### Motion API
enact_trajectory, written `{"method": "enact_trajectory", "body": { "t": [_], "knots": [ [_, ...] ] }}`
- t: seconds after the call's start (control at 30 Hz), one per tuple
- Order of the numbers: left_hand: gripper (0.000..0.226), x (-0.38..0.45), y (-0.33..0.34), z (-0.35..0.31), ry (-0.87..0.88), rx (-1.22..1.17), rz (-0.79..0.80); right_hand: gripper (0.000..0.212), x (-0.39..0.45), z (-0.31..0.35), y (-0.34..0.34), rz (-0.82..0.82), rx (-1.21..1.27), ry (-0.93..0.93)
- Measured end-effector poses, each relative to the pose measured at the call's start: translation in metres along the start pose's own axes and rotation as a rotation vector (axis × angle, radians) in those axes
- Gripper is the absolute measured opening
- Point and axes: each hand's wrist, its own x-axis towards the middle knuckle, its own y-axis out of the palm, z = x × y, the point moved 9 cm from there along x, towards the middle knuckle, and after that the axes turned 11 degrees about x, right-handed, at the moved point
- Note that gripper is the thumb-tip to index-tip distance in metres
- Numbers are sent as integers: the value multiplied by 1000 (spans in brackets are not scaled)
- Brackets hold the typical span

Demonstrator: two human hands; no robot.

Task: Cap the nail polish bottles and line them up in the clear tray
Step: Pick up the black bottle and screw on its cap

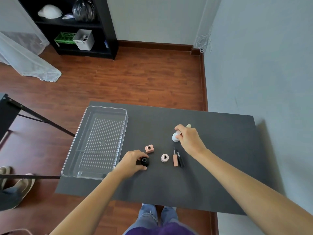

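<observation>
My left hand point(133, 161) clamps the open black bottle point(144, 161) beside the clear tray point(94, 174), which holds no bottles yet; right hand point(188, 138) pinches a cream cap point(188, 126) at the white bottle point(175, 137). Risk, imo: cap goes in crooked w/ the brush, tipping the bottle, polish on the table point(211, 167).

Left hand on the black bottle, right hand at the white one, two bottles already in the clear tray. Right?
Not quite. The head view shows the clear tray holding no bottles. The rest holds: left hand on the black bottle, right hand at the white bottle.
</observation>
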Motion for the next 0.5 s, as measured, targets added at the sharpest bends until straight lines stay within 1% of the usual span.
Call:
{"method": "enact_trajectory", "body": {
  "t": [0.07, 0.17, 0.23, 0.3, 0.4, 0.5],
  "knots": [
    [41, -1, -2, -2, 15, -4, -15, 35, -5, -1, -1, -24, 36, -6],
    [33, -6, -12, -8, 40, -52, -70, 40, -27, -9, -5, -159, 141, -10],
    [29, -11, -22, -11, 44, -95, -130, 38, -48, -23, 3, -198, 165, 23],
    [26, -13, -31, -13, 34, -158, -186, 29, -65, -42, 19, -155, 183, 102],
    [24, -13, -42, -19, 23, -206, -238, 16, -78, -62, 46, -36, 176, 207],
    [22, -11, -51, -31, 40, -240, -279, 10, -78, -67, 53, -19, 153, 238]
  ]
}}
